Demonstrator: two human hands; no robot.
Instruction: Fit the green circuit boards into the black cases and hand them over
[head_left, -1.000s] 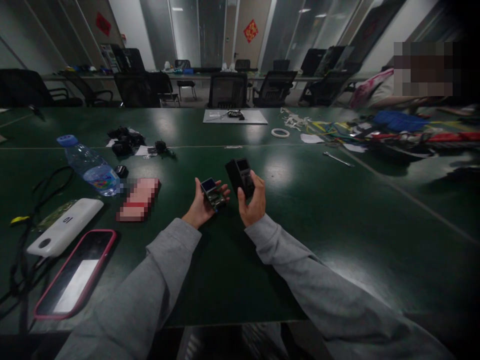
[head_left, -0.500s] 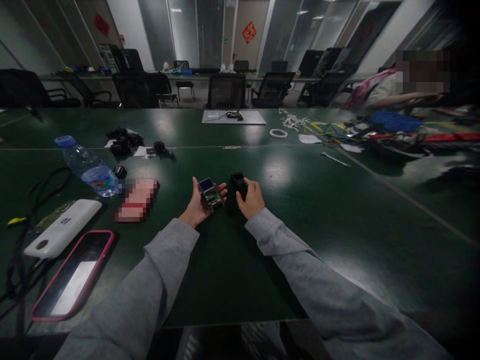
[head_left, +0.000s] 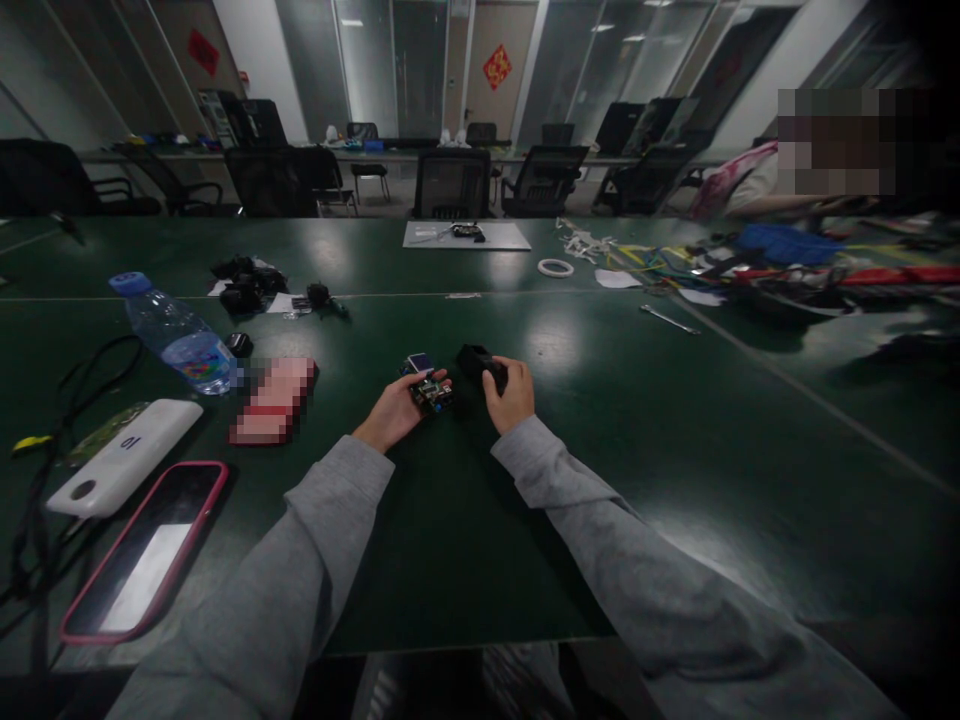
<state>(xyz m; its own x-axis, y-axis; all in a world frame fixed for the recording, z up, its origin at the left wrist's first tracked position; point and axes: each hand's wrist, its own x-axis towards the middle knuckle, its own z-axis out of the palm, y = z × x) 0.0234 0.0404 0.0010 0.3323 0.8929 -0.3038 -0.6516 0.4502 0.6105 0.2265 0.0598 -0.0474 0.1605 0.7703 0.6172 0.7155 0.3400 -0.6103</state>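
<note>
My left hand point(head_left: 396, 412) is closed around a small circuit board point(head_left: 433, 394) with a little screen point(head_left: 420, 362) at its far end. The thumb lies across the board and fingertips show at its right edge. Just to the right, my right hand point(head_left: 513, 394) grips a black plastic case point(head_left: 477, 362), fingers over its right side. The case looks hollow at its far end. A small gap separates the board from the case, and both are held low over the green table point(head_left: 450, 540).
At left are a water bottle point(head_left: 176, 335), a pink phone point(head_left: 274, 400), a white power bank point(head_left: 126, 457), a phone in a red case point(head_left: 146, 550) and black cables point(head_left: 45, 500). Farther off lie a tape ring point(head_left: 555, 268), a wrench point(head_left: 670, 319) and tangled wires point(head_left: 660, 262). A person point(head_left: 750, 185) is at right.
The circuit board has turned and tipped in my left hand, with the thumb now across it. The black case has tilted, its far end swinging left, and my right-hand grip has shifted.
</note>
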